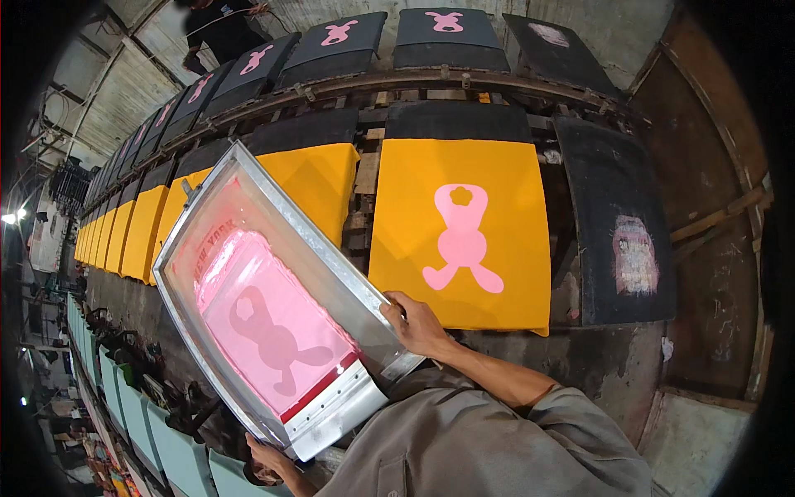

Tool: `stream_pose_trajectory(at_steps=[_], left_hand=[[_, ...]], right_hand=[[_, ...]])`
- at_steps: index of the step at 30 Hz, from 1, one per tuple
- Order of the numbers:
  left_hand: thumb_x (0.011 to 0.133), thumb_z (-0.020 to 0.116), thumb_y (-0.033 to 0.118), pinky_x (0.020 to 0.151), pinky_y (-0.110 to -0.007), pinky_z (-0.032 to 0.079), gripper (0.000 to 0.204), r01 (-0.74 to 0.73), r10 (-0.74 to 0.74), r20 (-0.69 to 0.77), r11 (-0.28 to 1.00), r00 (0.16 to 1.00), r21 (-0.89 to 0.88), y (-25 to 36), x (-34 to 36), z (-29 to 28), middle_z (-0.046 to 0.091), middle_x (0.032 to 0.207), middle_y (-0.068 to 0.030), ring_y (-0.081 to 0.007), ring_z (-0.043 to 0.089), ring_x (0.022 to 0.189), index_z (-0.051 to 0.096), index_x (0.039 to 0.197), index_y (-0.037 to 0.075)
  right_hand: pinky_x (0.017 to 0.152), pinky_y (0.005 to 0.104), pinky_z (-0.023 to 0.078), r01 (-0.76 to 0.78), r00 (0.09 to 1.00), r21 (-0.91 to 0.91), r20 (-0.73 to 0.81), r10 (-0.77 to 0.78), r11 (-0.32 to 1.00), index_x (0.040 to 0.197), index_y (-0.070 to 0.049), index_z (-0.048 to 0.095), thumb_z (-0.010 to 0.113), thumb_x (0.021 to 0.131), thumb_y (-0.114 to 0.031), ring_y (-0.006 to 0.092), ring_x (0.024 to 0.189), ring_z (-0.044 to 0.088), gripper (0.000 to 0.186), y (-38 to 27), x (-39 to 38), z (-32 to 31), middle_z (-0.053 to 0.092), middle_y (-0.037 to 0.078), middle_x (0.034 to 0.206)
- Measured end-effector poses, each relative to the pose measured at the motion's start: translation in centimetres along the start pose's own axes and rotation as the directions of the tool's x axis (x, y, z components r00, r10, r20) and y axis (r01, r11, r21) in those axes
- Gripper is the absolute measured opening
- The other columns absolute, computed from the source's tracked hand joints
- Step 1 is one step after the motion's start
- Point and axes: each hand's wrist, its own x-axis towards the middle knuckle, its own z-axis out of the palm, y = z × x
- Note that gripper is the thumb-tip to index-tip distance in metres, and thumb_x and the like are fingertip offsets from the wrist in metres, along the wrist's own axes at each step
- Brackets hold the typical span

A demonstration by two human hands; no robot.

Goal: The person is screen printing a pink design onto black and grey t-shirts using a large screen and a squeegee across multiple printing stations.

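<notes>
Our right hand [411, 325] is closed around the long right side of the metal screen frame [315, 228], fingers bent over its rim. Our left hand [269, 462] is at the frame's lower-left corner with its fingers curled; part of it is hidden, so we cannot tell how tightly it grips. Between us we have the frame tilted, in front of our body and left of the nearest yellow cloth [517, 232], which bears a pink rabbit shape [461, 247]. Inside the frame, pink ink [228, 286] coats the mesh, and a riveted metal squeegee [335, 407] lies across the lower end.
</notes>
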Motion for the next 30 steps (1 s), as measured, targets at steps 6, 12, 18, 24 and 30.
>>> stream_pose_trajectory(at_steps=[6, 12, 18, 24, 30], left_hand=[[0.099, 0.048, 0.042, 0.084, -0.035, 0.048, 0.059, -0.031, 0.023, 0.125, 0.997, 0.992, 0.064, 1.9, 4.4, 3.8, 0.069, 0.104, -0.0153, -0.0237, 0.061, 0.090, 0.064, 0.113, -0.014], [0.100, 0.049, 0.037, 0.086, -0.035, 0.048, 0.054, -0.096, 0.108, 0.287, 0.994, 0.952, -0.055, 2.3, 13.0, 9.6, 0.070, 0.101, -0.0135, -0.0210, 0.061, 0.090, 0.066, 0.110, -0.013], [0.102, 0.047, 0.030, 0.092, -0.033, 0.046, 0.044, -0.199, 0.247, 0.440, 0.968, 0.864, -0.153, 4.3, 23.1, 13.5, 0.066, 0.109, -0.0123, -0.0207, 0.060, 0.099, 0.062, 0.118, -0.008], [0.102, 0.049, 0.029, 0.088, -0.031, 0.045, 0.038, -0.201, 0.254, 0.585, 0.967, 0.770, -0.155, 6.8, 29.4, 16.1, 0.062, 0.102, -0.0088, -0.0174, 0.055, 0.094, 0.060, 0.115, -0.005], [0.102, 0.050, 0.024, 0.089, -0.031, 0.044, 0.032, -0.210, 0.318, 0.686, 0.948, 0.655, -0.239, 6.4, 31.8, 19.8, 0.061, 0.103, -0.0091, -0.0176, 0.054, 0.096, 0.059, 0.114, -0.004]], right_hand=[[0.084, 0.0439, 0.051, -0.060, 0.990, -0.041, -0.131, 0.055, 0.997, 0.121, 0.005, 0.060, 0.055, 0.099, -0.032, 0.0424, 0.099, 0.066, 0.043, 0.4, 1.0, 0.9, 0.068, 0.028, 0.106], [0.083, 0.0425, 0.051, -0.170, 0.943, -0.062, -0.298, 0.144, 0.983, 0.121, 0.003, 0.061, 0.056, 0.098, -0.035, 0.0388, 0.096, 0.068, 0.045, 0.1, 2.6, 4.6, 0.069, 0.026, 0.104], [0.081, 0.0395, 0.052, -0.196, 0.854, -0.036, -0.497, 0.153, 0.980, 0.121, 0.002, 0.062, 0.057, 0.098, -0.034, 0.0344, 0.092, 0.068, 0.043, -0.2, 2.3, 12.5, 0.069, 0.024, 0.099], [0.079, 0.0361, 0.051, -0.317, 0.743, 0.036, -0.611, 0.272, 0.948, 0.122, 0.001, 0.062, 0.056, 0.100, -0.033, 0.0250, 0.090, 0.067, 0.042, -1.9, 0.7, 18.2, 0.070, 0.021, 0.098], [0.080, 0.0358, 0.051, -0.381, 0.646, 0.040, -0.703, 0.297, 0.924, 0.121, 0.002, 0.062, 0.056, 0.099, -0.034, 0.0249, 0.089, 0.066, 0.043, -0.5, -0.9, 19.4, 0.070, 0.019, 0.097]])
